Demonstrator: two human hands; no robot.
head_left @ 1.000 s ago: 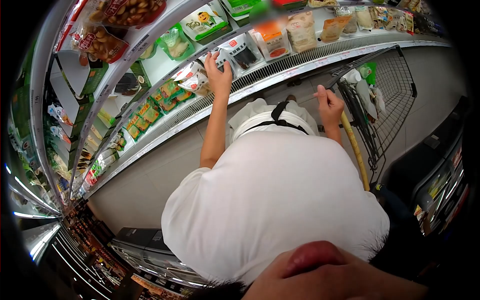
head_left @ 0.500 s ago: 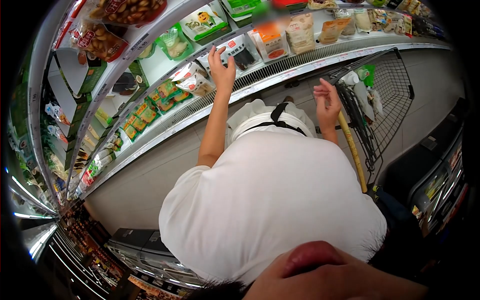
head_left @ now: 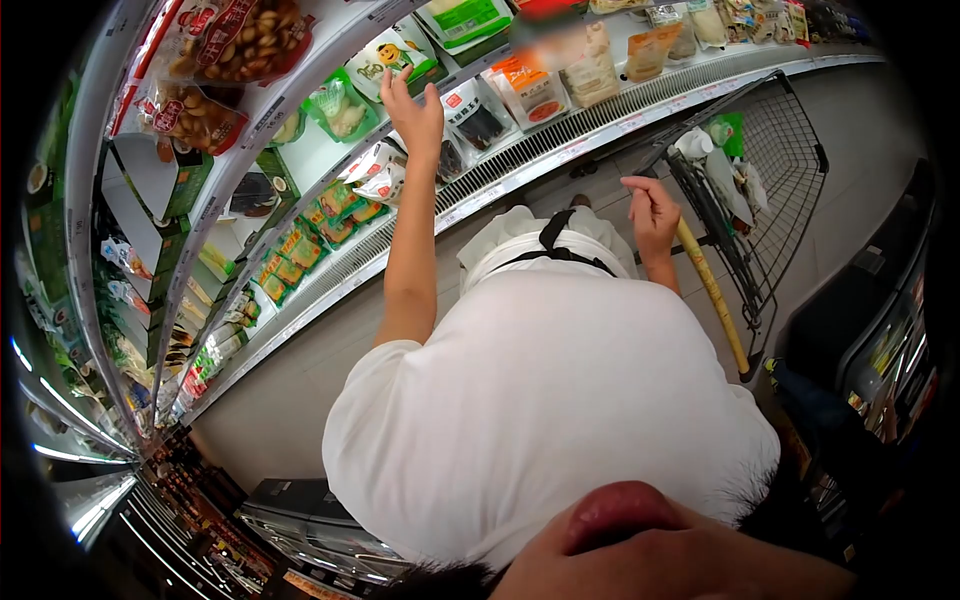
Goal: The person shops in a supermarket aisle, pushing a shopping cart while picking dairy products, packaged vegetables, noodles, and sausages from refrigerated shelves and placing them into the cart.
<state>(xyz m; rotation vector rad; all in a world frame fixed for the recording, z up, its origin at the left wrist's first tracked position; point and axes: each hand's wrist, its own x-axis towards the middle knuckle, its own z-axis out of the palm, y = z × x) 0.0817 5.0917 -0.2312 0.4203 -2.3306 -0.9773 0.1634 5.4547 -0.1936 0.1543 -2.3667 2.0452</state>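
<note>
My left hand (head_left: 412, 112) is raised at the shelf, fingers apart and holding nothing. It is in front of a green-and-white package with a cartoon figure (head_left: 392, 52); whether it touches is hard to tell. Close by are a green bag of pale food (head_left: 342, 108) and a clear-and-white pack with dark contents (head_left: 478, 115). My right hand (head_left: 654, 214) hovers beside the yellow handle (head_left: 712, 290) of a shopping cart (head_left: 790, 150), its fingers loosely bent and partly apart, with nothing visible in them.
Refrigerated shelves (head_left: 560, 140) with many packages curve along the left and top. Inside the cart lie a white bottle (head_left: 694, 143), a green pack (head_left: 728, 134) and plastic-wrapped items. Dark display cases (head_left: 850, 290) stand at the right. Part of another person's dark clothing (head_left: 815, 400) shows at lower right.
My left hand has moved up and left from the lower packs towards the green-and-white package. My right hand opened from a closer curl, then its fingers bent somewhat again. The view has shifted slightly.
</note>
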